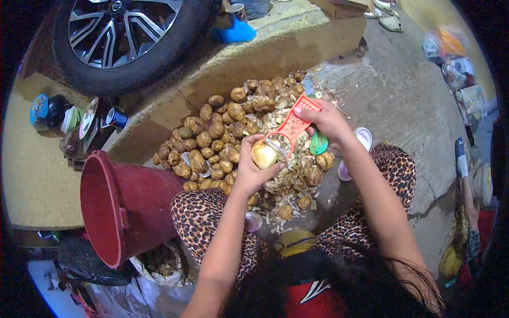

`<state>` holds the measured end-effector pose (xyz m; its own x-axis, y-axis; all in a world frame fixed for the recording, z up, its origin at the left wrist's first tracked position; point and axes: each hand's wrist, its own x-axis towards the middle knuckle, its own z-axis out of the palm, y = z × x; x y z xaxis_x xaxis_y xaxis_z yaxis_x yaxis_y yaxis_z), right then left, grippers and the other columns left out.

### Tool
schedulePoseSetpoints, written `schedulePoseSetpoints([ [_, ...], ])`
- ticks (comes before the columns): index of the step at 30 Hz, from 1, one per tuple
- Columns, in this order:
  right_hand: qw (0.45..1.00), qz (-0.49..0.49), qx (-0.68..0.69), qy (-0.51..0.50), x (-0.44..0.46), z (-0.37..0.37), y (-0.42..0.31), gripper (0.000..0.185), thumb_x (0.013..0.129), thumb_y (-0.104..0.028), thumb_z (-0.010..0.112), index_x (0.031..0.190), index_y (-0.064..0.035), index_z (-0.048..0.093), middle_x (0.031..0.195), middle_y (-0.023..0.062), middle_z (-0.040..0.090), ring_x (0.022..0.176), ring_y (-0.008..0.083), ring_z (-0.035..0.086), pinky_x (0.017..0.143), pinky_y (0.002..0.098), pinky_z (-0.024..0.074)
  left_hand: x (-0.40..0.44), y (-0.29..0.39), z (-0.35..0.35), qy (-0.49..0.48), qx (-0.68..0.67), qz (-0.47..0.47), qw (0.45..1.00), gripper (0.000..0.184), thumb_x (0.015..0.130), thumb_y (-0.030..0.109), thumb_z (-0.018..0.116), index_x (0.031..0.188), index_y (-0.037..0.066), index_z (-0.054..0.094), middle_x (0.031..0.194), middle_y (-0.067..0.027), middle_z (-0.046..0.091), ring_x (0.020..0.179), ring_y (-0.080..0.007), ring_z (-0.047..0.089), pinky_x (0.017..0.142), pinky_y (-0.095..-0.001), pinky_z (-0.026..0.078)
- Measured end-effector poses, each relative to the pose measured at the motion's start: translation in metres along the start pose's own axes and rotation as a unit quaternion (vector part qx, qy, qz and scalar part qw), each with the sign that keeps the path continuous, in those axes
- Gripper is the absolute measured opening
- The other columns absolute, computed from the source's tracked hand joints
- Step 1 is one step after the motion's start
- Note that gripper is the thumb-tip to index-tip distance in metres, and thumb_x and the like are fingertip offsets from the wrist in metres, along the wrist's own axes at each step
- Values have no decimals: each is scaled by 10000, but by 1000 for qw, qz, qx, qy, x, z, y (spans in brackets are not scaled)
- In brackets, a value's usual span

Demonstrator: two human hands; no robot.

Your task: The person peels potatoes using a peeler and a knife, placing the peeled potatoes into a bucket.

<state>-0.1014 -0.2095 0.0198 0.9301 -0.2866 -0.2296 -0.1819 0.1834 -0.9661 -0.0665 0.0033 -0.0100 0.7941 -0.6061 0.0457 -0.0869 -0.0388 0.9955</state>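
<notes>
A partly peeled, pale potato (264, 155) rests in my left hand (253, 168), its fingers wrapped round it. My right hand (327, 123) grips an orange-red peeler (295, 123) by its wide handle, and the peeler's head lies against the potato's right side. Beneath both hands is a heap of peelings (297, 180). Unpeeled brown potatoes (212, 132) are piled on the ground to the left and beyond. A green round object (319, 143) shows just under my right hand.
A red bucket (143, 201) lies tipped at the left, its mouth facing left. Behind the pile runs a concrete step (275, 53) bearing a wheel (122, 37) and a blue object (237, 33). Plastic bags (450, 58) line the right side. A yellow object (295, 243) sits between my legs.
</notes>
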Motion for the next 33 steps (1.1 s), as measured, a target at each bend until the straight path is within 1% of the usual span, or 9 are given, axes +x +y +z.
schedulePoseSetpoints([
  [4, 1000, 2, 9, 19, 7, -6, 8, 131, 785, -173, 626, 786, -53, 574, 637, -10, 575, 470, 44, 458, 408, 187, 346, 0, 13, -4, -43, -162, -99, 981, 690, 646, 49, 733, 1207, 33, 332, 1112, -67, 462, 989, -141, 483, 803, -254, 445],
  [10, 1000, -2, -21, 10, -1, -3, -8, 159, 773, -180, 632, 817, -43, 564, 624, -9, 562, 462, 38, 452, 396, 182, 357, 3, 1, -10, -51, -79, -84, 992, 711, 591, -9, 750, 1185, 27, 360, 1096, -78, 498, 983, -138, 504, 838, -272, 443],
  [17, 992, -51, -77, -90, -9, 35, -6, 208, 752, -229, 679, 792, -55, 572, 607, -15, 547, 448, 46, 461, 402, 183, 365, -1, 0, -4, -55, -68, -103, 991, 698, 550, -26, 747, 1146, 40, 389, 1020, -46, 538, 940, -126, 528, 835, -280, 438],
  [24, 993, -42, -109, -27, 0, 8, -10, 210, 759, -234, 667, 817, -54, 576, 617, -24, 547, 452, 48, 460, 402, 188, 349, -4, 14, -7, -67, -32, -89, 993, 626, 552, -40, 716, 1098, 50, 425, 982, -13, 521, 919, -107, 518, 827, -264, 428],
  [25, 975, -94, -181, 91, 9, -2, -7, 188, 766, -222, 656, 815, -62, 572, 617, -31, 542, 444, 40, 454, 400, 182, 344, -5, 16, -8, -70, -33, -77, 994, 625, 552, -36, 718, 1097, 52, 425, 980, -11, 515, 918, -107, 515, 830, -263, 425],
  [28, 997, -63, -10, 37, 9, -12, -20, 185, 764, -225, 659, 808, -71, 568, 617, -33, 537, 443, 33, 450, 406, 179, 349, -7, 14, -12, -68, -30, -69, 995, 635, 532, 8, 743, 1086, 61, 438, 980, -8, 505, 920, -111, 501, 840, -263, 410],
  [30, 999, -14, -35, 13, -9, 14, -22, 205, 755, -245, 674, 805, -76, 569, 602, -37, 532, 437, 31, 440, 403, 182, 361, -5, 5, -11, -49, -35, -96, 994, 665, 493, 78, 790, 1074, 72, 465, 987, -7, 504, 928, -120, 488, 846, -267, 392],
  [32, 996, -4, -59, -66, -7, 22, -1, 203, 750, -241, 679, 808, -78, 574, 602, -40, 537, 433, 34, 437, 403, 187, 364, -4, 5, -11, -57, -29, -81, 995, 660, 494, 71, 788, 1068, 73, 462, 990, -11, 501, 943, -123, 482, 858, -268, 386],
  [33, 997, -2, -81, -12, -1, 17, 3, 207, 746, -243, 681, 813, -77, 577, 610, -38, 543, 433, 37, 435, 412, 187, 365, -4, 6, -12, -65, -18, -69, 995, 661, 493, 69, 787, 1068, 74, 460, 991, -13, 503, 947, -124, 482, 862, -269, 385],
])
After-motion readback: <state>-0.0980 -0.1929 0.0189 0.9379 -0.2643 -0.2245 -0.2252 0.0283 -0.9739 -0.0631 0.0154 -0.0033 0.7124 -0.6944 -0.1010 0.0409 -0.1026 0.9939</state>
